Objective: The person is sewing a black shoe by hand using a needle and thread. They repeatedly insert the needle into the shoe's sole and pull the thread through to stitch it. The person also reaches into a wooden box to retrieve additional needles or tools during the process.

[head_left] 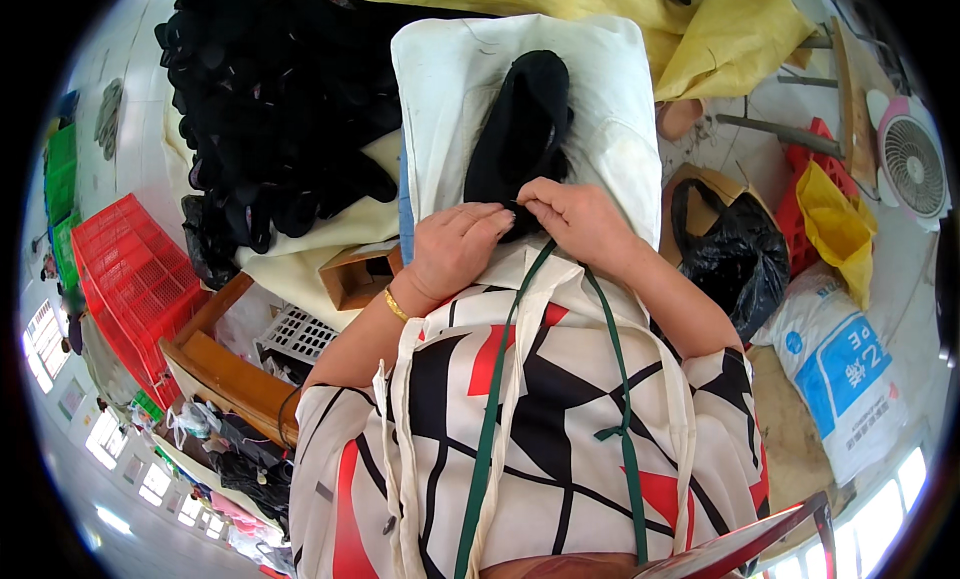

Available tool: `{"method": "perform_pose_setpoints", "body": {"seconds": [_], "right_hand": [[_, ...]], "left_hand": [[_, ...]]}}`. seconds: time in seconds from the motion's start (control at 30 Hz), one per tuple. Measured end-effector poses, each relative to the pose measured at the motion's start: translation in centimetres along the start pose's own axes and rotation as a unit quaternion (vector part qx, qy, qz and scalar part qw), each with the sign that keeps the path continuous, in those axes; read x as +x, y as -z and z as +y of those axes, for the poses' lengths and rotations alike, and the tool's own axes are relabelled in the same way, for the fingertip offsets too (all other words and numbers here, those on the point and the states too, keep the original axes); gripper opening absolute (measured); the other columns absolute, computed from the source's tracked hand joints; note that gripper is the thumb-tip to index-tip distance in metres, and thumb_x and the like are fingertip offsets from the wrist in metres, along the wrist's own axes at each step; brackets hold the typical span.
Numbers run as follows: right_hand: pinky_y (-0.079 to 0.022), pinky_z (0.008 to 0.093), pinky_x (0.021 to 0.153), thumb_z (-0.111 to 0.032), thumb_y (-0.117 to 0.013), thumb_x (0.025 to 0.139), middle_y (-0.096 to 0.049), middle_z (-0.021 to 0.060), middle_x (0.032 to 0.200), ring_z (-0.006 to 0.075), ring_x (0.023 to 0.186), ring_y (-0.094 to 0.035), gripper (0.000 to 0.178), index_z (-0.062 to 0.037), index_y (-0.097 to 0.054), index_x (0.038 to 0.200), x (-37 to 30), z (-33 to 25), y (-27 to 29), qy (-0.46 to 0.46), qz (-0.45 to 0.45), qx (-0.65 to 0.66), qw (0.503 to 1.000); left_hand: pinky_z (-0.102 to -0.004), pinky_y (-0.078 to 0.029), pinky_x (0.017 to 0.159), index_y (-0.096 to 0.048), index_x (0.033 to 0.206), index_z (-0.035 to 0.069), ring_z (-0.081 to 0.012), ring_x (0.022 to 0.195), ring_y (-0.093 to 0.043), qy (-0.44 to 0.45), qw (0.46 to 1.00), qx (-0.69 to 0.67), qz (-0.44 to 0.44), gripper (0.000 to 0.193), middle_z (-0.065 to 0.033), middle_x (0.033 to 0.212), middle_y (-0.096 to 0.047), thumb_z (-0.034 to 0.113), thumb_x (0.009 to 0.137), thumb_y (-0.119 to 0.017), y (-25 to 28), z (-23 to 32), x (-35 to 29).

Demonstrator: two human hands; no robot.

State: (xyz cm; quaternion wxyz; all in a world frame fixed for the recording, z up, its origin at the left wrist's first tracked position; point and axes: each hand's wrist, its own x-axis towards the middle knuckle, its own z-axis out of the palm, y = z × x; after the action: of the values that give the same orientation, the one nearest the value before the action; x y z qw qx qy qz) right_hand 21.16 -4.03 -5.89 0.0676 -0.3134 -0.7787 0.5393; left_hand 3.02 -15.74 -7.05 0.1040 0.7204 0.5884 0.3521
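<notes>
A black cloth shoe (490, 149) lies on a white padded cushion (440, 69) in front of me, its opening facing up and one end close to my body. My left hand (455, 247) has its fingers bent together over the near end of the shoe, gripping its edge. Thumb and forefinger of my right hand (578, 221) are pinched at the same end, close to the left fingertips. A tiny thin thing shows at that pinch, too small to name. The fingers partly hide the shoe's near edge.
A big pile of black shoes (270, 99) lies at the far left beside a small cardboard box (360, 277). Red crates (135, 279) stand farther left. On the right are a black plastic bag (735, 259), a white sack (840, 379) and a fan (908, 159).
</notes>
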Motion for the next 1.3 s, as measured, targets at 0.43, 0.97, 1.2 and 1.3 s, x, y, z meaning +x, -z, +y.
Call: {"method": "perform_pose_setpoints", "body": {"seconds": [0.43,0.97,1.2,1.3], "right_hand": [[-0.05,0.0457,0.068,-0.015,-0.056,0.092,-0.064,0.0157,0.081,0.0376,0.076,-0.063,0.012,-0.006,-0.055,0.099,2.7,-1.1,1.0,0.011,-0.039,-0.064,0.997],[-0.044,0.0232,0.055,-0.026,-0.058,0.099,-0.056,0.0017,0.082,0.0112,0.067,-0.053,0.02,-0.0091,-0.054,0.09,5.0,2.5,-1.4,-0.093,-0.034,0.525,0.845],[-0.031,0.0202,0.041,-0.026,-0.053,0.103,-0.049,-0.0024,0.067,0.0074,0.046,-0.04,0.019,-0.0099,-0.055,0.093,3.4,0.5,1.6,-0.145,0.026,0.573,0.806],[-0.033,0.0212,0.046,-0.02,-0.054,0.102,-0.051,-0.0013,0.068,0.0087,0.051,-0.042,0.014,-0.0066,-0.056,0.1,2.8,1.2,4.7,-0.044,0.058,0.683,0.727]], "left_hand": [[-0.0301,-0.055,0.067,-0.07,0.099,0.007,-0.0206,0.086,-0.068,-0.054,0.995,0.075,-0.047,0.024,-0.006,0.098,-0.069,0.009,0.076,-0.065,0.7,0.7,0.4],[-0.031,-0.051,0.063,-0.067,0.091,0.011,-0.021,0.075,-0.061,-0.041,0.998,0.042,-0.031,0.026,-0.0018,0.087,-0.064,0.01,0.067,-0.079,1.7,0.0,2.3],[-0.0318,-0.05,0.061,-0.066,0.089,0.012,-0.0228,0.072,-0.06,0.018,0.996,-0.002,-0.083,0.027,-0.0021,0.083,-0.063,0.01,0.065,-0.081,1.1,0.1,3.0],[-0.0334,-0.048,0.06,-0.067,0.09,0.01,-0.0243,0.07,-0.06,0.031,0.993,-0.019,-0.11,0.027,-0.0035,0.082,-0.065,0.006,0.067,-0.081,1.3,0.2,3.4]]}}
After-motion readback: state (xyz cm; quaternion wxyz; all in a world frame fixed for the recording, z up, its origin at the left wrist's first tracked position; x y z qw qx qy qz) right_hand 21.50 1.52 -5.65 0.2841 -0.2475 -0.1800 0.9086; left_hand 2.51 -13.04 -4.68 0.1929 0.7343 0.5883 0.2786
